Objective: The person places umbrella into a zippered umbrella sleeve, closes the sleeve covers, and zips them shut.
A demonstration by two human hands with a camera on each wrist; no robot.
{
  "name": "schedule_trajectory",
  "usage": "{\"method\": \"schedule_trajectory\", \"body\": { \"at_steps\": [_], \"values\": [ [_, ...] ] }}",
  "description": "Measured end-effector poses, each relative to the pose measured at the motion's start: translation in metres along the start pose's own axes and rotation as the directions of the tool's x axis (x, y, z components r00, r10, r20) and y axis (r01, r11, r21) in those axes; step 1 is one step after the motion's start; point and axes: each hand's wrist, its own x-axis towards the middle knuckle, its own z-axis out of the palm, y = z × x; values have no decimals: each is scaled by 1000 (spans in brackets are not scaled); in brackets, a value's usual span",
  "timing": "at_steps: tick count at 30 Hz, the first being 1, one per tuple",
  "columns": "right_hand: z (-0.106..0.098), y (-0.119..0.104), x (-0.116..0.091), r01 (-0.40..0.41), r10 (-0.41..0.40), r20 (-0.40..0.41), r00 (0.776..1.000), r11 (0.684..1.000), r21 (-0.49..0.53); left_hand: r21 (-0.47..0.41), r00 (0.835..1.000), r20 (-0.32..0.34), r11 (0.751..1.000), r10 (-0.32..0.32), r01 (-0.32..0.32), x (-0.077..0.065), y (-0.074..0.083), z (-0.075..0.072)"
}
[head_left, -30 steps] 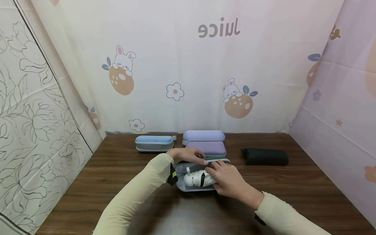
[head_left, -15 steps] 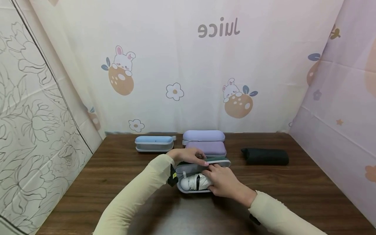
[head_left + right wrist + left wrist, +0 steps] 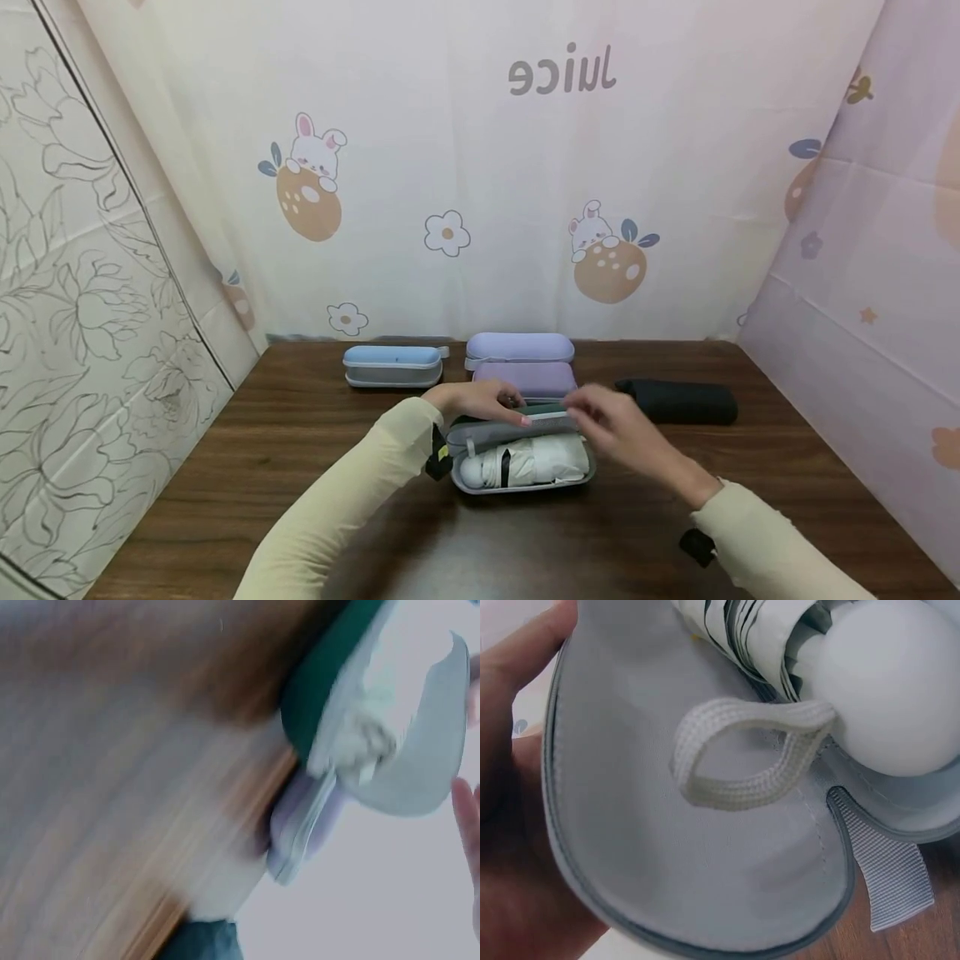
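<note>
A hard zip case, green outside with grey lining, lies open before me with its lid half raised. In its lower half lies a folded white umbrella with a black band around it. The left wrist view shows the umbrella's round white handle end and its wrist loop. My left hand holds the lid's rim from behind, thumb over the edge. My right hand is at the lid's right end, fingers loosely bent and blurred. Its fingers show beside the lid's grey lining in the right wrist view.
Behind the case lie a purple case and a lavender case, close together. A blue-topped grey case stands back left. At the right lies a black cylindrical bundle. A printed curtain hangs along the table's back edge.
My right hand has let go of the umbrella and moved up and right to the lid's end. The umbrella sits lower in the case. The lid has tipped forward slightly; my left hand stays there.
</note>
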Motion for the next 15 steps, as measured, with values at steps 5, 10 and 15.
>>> {"method": "schedule_trajectory", "body": {
  "at_steps": [5,10,15],
  "values": [
    [-10,19,-5,-281,267,147,952,956,85,-2,1000,-6,1000,2,-2,-2,0,1],
    [-8,28,-16,-419,352,340,872,896,149,-12,996,31,997,79,-78,-8,-2,3],
    [-4,30,-22,-403,315,367,875,895,192,-49,993,59,994,103,-100,-25,-10,2]
  ]
}}
